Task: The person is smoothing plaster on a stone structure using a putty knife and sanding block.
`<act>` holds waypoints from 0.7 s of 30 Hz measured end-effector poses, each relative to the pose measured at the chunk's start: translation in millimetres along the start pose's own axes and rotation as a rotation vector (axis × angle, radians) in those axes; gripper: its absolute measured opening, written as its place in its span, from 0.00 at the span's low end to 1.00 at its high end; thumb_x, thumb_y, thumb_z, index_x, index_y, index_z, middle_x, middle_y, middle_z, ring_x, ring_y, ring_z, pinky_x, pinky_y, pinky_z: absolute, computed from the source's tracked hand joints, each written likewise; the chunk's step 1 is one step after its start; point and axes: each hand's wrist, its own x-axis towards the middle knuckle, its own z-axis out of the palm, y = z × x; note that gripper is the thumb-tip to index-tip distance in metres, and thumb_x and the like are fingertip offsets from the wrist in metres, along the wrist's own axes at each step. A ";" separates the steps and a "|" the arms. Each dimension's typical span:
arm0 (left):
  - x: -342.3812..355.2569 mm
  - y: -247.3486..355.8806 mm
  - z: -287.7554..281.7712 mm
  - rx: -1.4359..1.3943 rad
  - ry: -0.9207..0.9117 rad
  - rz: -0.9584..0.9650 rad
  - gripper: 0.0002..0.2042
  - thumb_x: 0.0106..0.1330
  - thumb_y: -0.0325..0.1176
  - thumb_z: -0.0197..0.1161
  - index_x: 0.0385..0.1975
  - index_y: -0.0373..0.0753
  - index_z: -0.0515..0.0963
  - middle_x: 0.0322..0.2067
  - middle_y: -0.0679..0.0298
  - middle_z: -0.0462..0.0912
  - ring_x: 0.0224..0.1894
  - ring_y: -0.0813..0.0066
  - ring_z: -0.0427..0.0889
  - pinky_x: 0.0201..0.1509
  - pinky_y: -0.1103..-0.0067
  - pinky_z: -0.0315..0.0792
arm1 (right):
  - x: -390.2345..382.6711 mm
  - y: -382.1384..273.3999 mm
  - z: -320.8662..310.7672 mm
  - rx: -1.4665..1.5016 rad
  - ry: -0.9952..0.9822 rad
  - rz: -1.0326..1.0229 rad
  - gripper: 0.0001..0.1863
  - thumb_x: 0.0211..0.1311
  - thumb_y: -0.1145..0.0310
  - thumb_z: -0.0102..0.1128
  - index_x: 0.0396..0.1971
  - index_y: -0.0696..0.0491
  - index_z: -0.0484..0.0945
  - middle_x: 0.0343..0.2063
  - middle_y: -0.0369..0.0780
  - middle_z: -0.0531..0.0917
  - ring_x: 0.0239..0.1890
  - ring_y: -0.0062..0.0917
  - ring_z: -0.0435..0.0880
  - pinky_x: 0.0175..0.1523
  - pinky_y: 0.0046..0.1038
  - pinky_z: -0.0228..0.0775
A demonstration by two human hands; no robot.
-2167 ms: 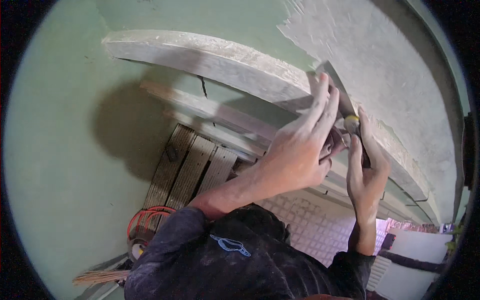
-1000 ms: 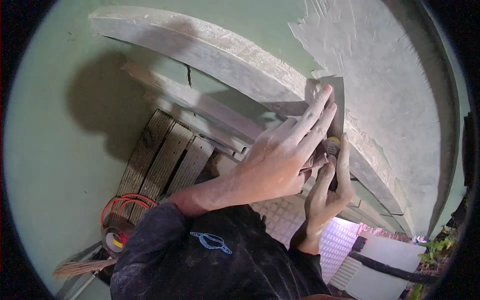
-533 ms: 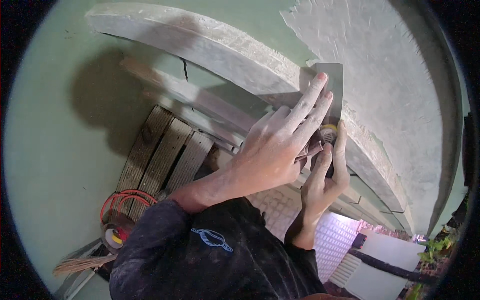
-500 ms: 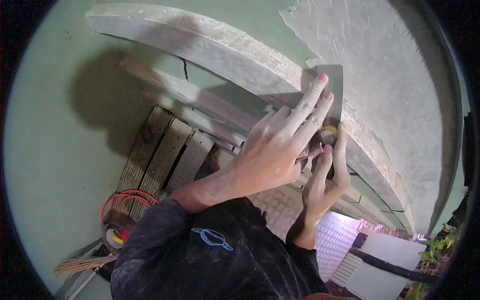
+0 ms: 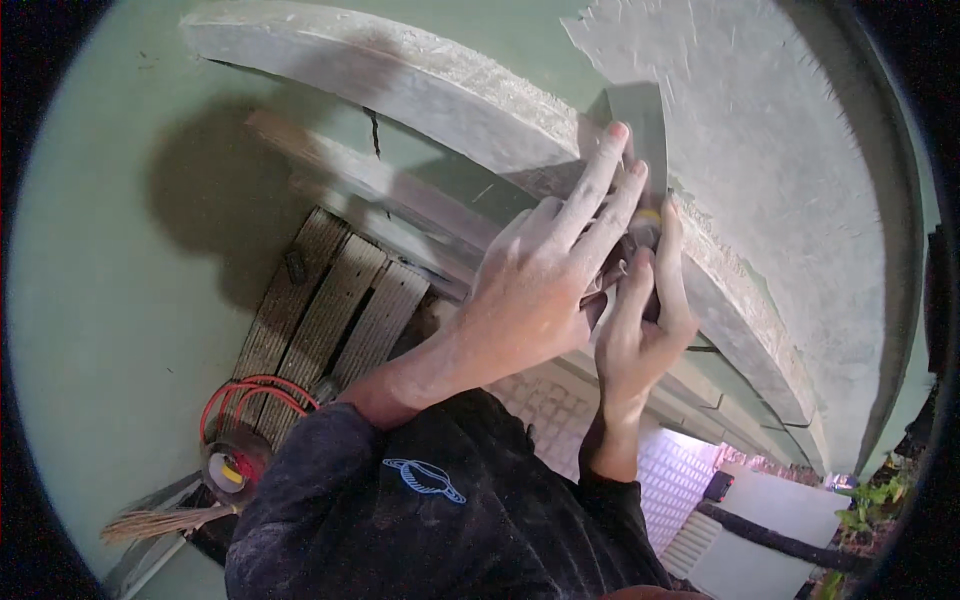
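Note:
A putty knife with a wide, flat grey blade [image 5: 640, 110] lies against the curved edge of a raised plaster moulding [image 5: 450, 95]. My right hand [image 5: 645, 320] is closed round its dark handle, which has a yellow band, with the index finger stretched along the side toward the blade. My left hand [image 5: 540, 265], dusted white, has two fingers extended onto the blade. Its other fingers curl beneath the palm, round a dark piece with a rolled edge [image 5: 615, 272] that I cannot identify. The left thumb is hidden.
Rough grey plaster [image 5: 760, 150] covers the wall at right; green wall [image 5: 90, 250] is at left. Below are wooden slats [image 5: 325, 300], a red hose [image 5: 255, 385], a roll of tape [image 5: 228, 472] and a straw brush [image 5: 165, 522]. A white panel [image 5: 765, 545] is lower right.
Both hands and the putty knife have moved up and slightly left along the moulding. The grip looks the same.

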 end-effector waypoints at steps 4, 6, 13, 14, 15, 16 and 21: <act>-1.3 -1.3 0.1 -0.059 -0.126 0.039 0.41 0.57 0.29 0.70 0.74 0.33 0.62 0.78 0.49 0.52 0.57 0.50 0.81 0.58 0.65 0.78 | -12.3 8.4 -5.8 -0.033 0.056 -0.045 0.24 0.73 0.81 0.51 0.68 0.65 0.70 0.53 0.47 0.86 0.36 0.17 0.81 0.42 0.20 0.74; -2.3 0.0 3.2 -0.027 -0.093 0.034 0.40 0.57 0.29 0.70 0.73 0.32 0.62 0.77 0.47 0.52 0.56 0.50 0.82 0.56 0.66 0.79 | -10.6 -0.5 -5.5 0.011 0.030 0.015 0.24 0.72 0.82 0.51 0.68 0.65 0.70 0.53 0.47 0.86 0.36 0.15 0.80 0.41 0.19 0.73; -2.9 2.3 8.5 -0.042 -0.068 0.049 0.39 0.60 0.30 0.68 0.72 0.28 0.62 0.76 0.43 0.53 0.61 0.45 0.79 0.59 0.64 0.78 | -6.2 4.4 -9.6 0.002 0.025 0.030 0.24 0.71 0.82 0.51 0.67 0.64 0.72 0.51 0.47 0.87 0.33 0.12 0.78 0.37 0.16 0.70; -2.8 2.4 8.2 -0.042 -0.068 0.047 0.39 0.60 0.30 0.68 0.72 0.28 0.62 0.76 0.43 0.53 0.61 0.45 0.79 0.59 0.64 0.78 | 1.4 -0.5 -4.2 0.008 -0.008 0.045 0.24 0.71 0.82 0.51 0.67 0.63 0.72 0.54 0.48 0.86 0.37 0.14 0.80 0.41 0.17 0.72; -1.5 0.8 7.1 -0.037 -0.033 0.046 0.38 0.60 0.31 0.68 0.72 0.28 0.62 0.76 0.43 0.53 0.61 0.45 0.79 0.60 0.64 0.78 | 7.2 6.3 4.5 -0.021 -0.017 -0.058 0.24 0.72 0.81 0.52 0.67 0.62 0.72 0.57 0.50 0.84 0.42 0.17 0.83 0.47 0.20 0.74; 2.2 -3.7 4.0 -0.026 0.004 0.048 0.38 0.60 0.31 0.67 0.71 0.28 0.63 0.76 0.42 0.54 0.61 0.44 0.79 0.60 0.64 0.78 | 8.1 4.6 6.5 -0.043 -0.001 -0.097 0.24 0.72 0.80 0.52 0.67 0.62 0.72 0.58 0.51 0.83 0.44 0.19 0.83 0.49 0.22 0.74; -2.4 -2.3 -0.8 -0.052 -0.020 0.039 0.37 0.60 0.30 0.67 0.72 0.32 0.64 0.76 0.44 0.55 0.62 0.44 0.78 0.59 0.66 0.78 | -5.9 8.0 4.9 0.143 0.024 0.087 0.22 0.74 0.77 0.52 0.66 0.64 0.73 0.57 0.54 0.83 0.44 0.21 0.84 0.50 0.22 0.74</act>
